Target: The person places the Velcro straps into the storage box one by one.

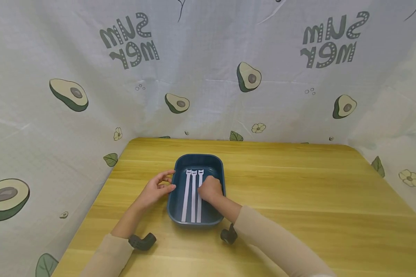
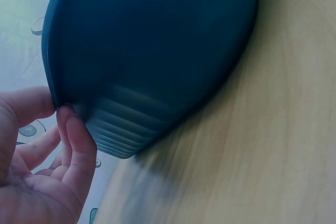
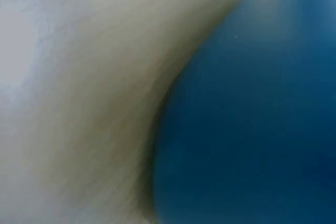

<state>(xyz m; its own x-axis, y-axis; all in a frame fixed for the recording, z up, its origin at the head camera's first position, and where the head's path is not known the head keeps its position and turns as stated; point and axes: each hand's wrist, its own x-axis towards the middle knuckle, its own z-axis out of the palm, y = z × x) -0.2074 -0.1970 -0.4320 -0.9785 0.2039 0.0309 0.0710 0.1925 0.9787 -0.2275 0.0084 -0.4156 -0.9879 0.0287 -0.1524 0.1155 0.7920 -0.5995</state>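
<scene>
A dark blue rectangular tray (image 1: 195, 221) with rounded corners stands on the table. Inside it, three white hook-and-loop cable ties lie lengthwise side by side, their slotted heads at the far end: a left tie (image 1: 186, 196), a middle tie (image 1: 193, 198) and a right tie (image 1: 199, 207). My left hand (image 1: 156, 188) holds the tray's left rim, thumb and fingertips meeting at the edge in the left wrist view. Inside the tray, my right hand (image 1: 212, 188) is curled over the right tie, its fingers at the strap; the fingertips are hidden. Mostly the tray's outer wall (image 3: 252, 108) fills the right wrist view.
Both wrists carry dark camera mounts, a left mount (image 1: 143, 241) and a right mount (image 1: 228, 235), close to the tray's near end. The wood-grain table (image 1: 298, 184) extends far to the right. A white cloth (image 1: 208, 46) printed with avocados hangs behind and at the sides.
</scene>
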